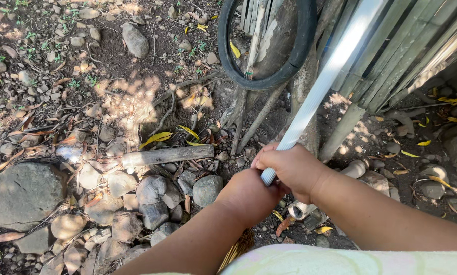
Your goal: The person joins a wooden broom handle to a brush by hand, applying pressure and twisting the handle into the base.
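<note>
- We are gripping a long pale ribbed pole (324,84) with both hands; it is slanting from our fists up toward one o'clock, where it is running out of the top edge of the view
- Our right hand (293,169) is wrapping round the pole's lower stretch, fingers curled together and clamped on it; the knuckles are facing eleven o'clock
- Our left hand (249,196) is sitting just below and touching the right, at its seven o'clock; its fingers are folding out of sight round the pole's bottom end, so they appear clamped on it, though we cannot see the fingertips
- A black rubber tyre (261,77) is leaning against a thin tree trunk (304,89) at twelve o'clock from our hands; the pole is crossing in front of the trunk
- A fence of grey-green slats (401,56) is standing at two o'clock, just beside the pole's upper part
- A short dark bamboo length (167,156) is lying on the ground at nine o'clock, well apart from our hands; rounded stones (152,191) are heaping just below it, and a large grey rock (22,193) is resting farther out at nine o'clock
- A short piece of pale pipe (301,209) is lying on the soil at six o'clock, just under our right wrist
</note>
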